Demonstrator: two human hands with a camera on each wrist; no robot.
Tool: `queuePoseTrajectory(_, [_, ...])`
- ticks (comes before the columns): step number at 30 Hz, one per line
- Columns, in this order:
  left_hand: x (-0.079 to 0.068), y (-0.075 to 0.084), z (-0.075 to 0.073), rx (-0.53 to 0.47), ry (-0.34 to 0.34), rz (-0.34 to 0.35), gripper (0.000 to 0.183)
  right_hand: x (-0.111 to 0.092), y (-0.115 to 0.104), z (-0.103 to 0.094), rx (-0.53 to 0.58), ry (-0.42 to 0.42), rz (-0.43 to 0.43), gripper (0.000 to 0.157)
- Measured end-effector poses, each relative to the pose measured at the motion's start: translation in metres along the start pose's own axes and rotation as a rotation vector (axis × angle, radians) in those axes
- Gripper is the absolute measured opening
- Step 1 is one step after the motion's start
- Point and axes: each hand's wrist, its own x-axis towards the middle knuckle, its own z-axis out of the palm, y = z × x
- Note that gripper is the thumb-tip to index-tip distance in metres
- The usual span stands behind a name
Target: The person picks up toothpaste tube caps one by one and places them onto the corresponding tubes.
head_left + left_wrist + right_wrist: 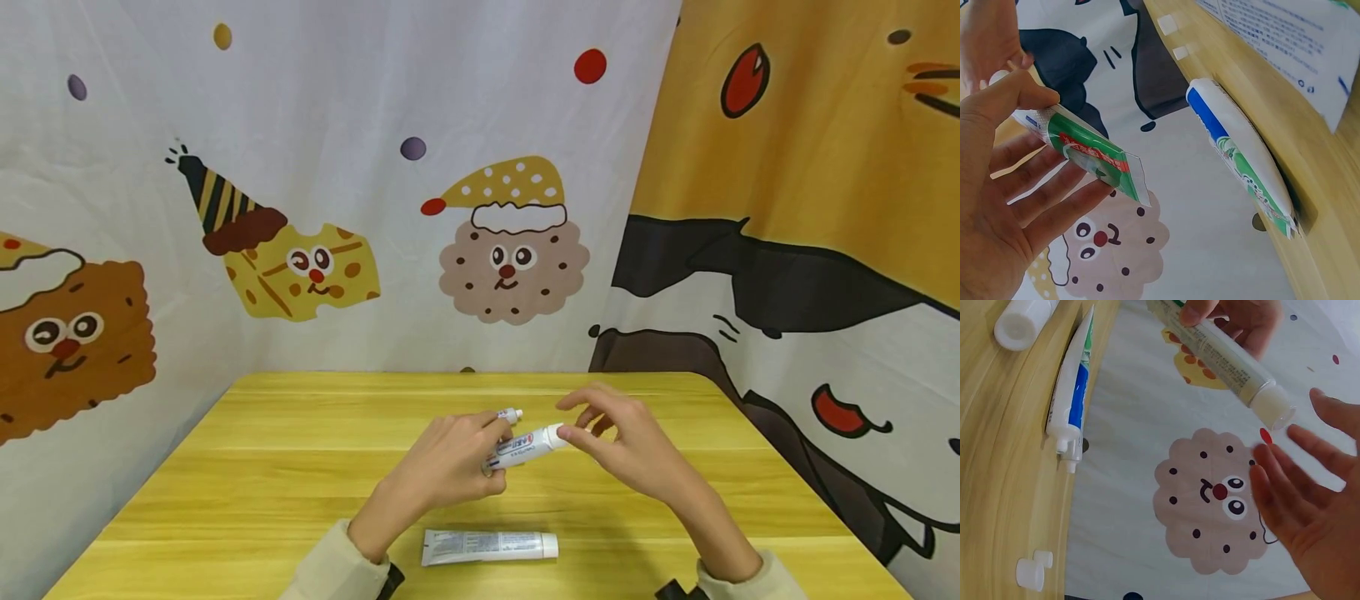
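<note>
My left hand [457, 462] grips a toothpaste tube [517, 450] between thumb and fingers, above the table. Its white cap [1274, 407] is on and points toward my right hand [630, 442]. The right wrist view shows that hand's fingers spread beside the cap, apart from it. Green and red print covers the tube's flat end in the left wrist view. Another capped toothpaste tube [487, 546] lies flat near the front. Behind the left hand lies an uncapped tube [1072, 394] with a blue and green side, and a second bare nozzle [1071, 464] shows beside it.
Two loose white caps, a larger cap [1030, 574] and a smaller cap [1043, 558], stand on the wooden table [300, 450]. A cloth [337, 125] printed with cartoon food hangs behind the table, and a yellow patterned cloth [840, 167] hangs at the right.
</note>
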Motion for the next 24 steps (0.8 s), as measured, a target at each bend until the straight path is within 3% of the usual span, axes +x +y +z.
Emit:
queuePoseTrajectory(4, [0.0,-0.001,0.0,0.007,-0.001,-0.009,0.034,0.001,-0.002,0.0,-0.003,0.039,-0.112,0.035])
queuePoseTrajectory(9, [0.0,-0.003,0.001,0.007,0.004,-0.01,0.034,0.002,-0.001,0.002,-0.005,-0.023,-0.19,0.048])
queuePoseTrajectory(15, [-0.001,-0.003,0.001,0.005,0.011,-0.001,0.034,0.001,0.001,0.007,-0.028,-0.049,-0.19,0.054])
queuePoseTrajectory(24, [0.0,-0.003,0.0,-0.002,0.01,0.006,0.034,0.001,0.002,0.011,-0.033,-0.045,-0.159,0.049])
